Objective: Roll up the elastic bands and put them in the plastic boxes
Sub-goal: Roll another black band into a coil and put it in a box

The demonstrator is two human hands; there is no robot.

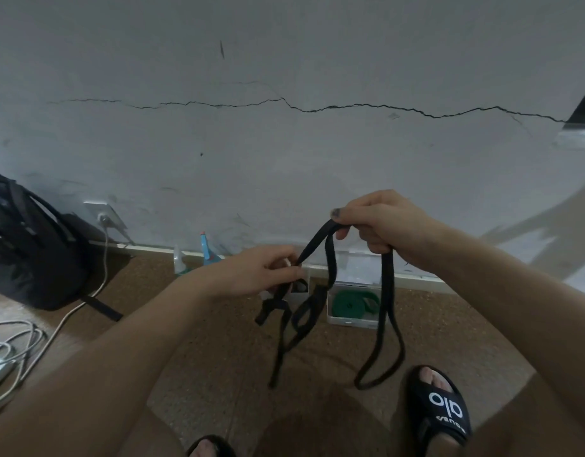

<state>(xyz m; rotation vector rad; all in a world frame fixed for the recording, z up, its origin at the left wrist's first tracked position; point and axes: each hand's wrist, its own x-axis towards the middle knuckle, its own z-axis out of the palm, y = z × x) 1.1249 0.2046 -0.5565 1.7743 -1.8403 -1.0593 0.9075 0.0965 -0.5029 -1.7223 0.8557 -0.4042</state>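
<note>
Pinching the black elastic band (pixel 330 258) between your left hand (pixel 268 275) and your curled right hand (pixel 380 222), you risk its twisted loops below both grips knotting, short of the plastic box (pixel 344 319) beneath.

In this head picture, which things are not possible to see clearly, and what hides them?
1. Second plastic box, head view: the left hand and the hanging black elastic band hide most of it; contents unclear.
2. Clear plastic box holding the green band: black strands cross it.
3. Backpack: cut off by the left edge.
4. Bottle labels: too small.
</note>
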